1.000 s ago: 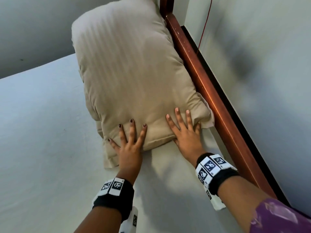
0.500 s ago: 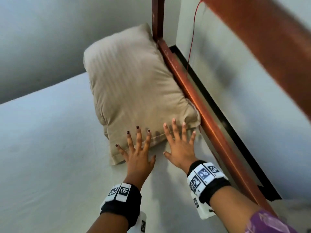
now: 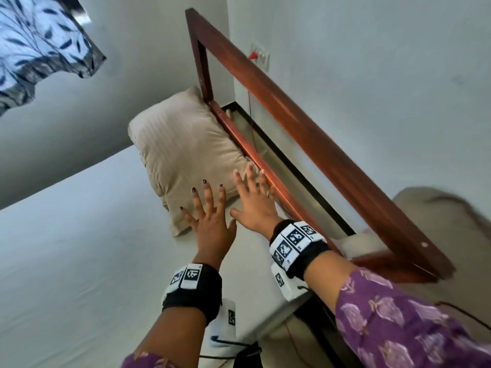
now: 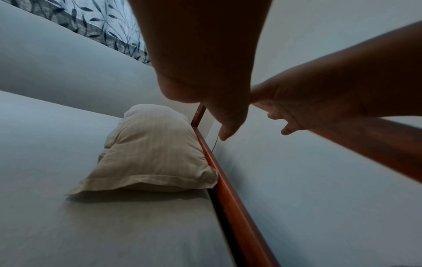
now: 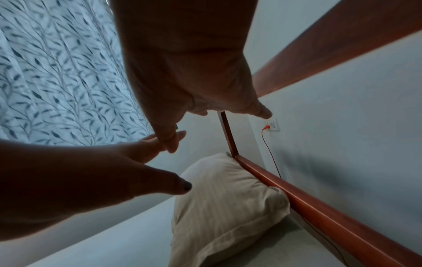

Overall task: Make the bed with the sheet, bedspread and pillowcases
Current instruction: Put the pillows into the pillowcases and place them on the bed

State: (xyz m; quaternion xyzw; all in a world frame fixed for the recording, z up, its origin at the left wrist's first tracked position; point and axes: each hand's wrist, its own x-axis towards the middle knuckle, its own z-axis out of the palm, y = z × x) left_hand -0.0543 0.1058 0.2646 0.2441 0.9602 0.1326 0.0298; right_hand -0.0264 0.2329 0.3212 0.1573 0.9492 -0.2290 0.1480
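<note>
A beige striped pillow (image 3: 186, 155) in its pillowcase lies on the pale sheet (image 3: 79, 261), its long side against the wooden headboard rail (image 3: 255, 166). My left hand (image 3: 210, 205) hovers flat with fingers spread over the pillow's near edge. Beside it, my right hand (image 3: 252, 192) is also spread flat, its fingertips near the rail. Neither holds anything. The left wrist view shows the pillow (image 4: 150, 153) lying free below both hands, and the right wrist view shows the same pillow (image 5: 223, 207) untouched.
The headboard's upper wooden bar (image 3: 305, 134) runs diagonally on the right before a pale wall. A red cable (image 3: 249, 107) hangs from a wall socket (image 3: 260, 58). A leaf-patterned curtain (image 3: 32, 49) hangs at upper left. Beige fabric (image 3: 438, 221) lies behind the headboard's near end.
Both hands have lifted off the pillow's near edge and drawn back a little, fingers still spread. The view has pulled up and away; the pillow stays put.
</note>
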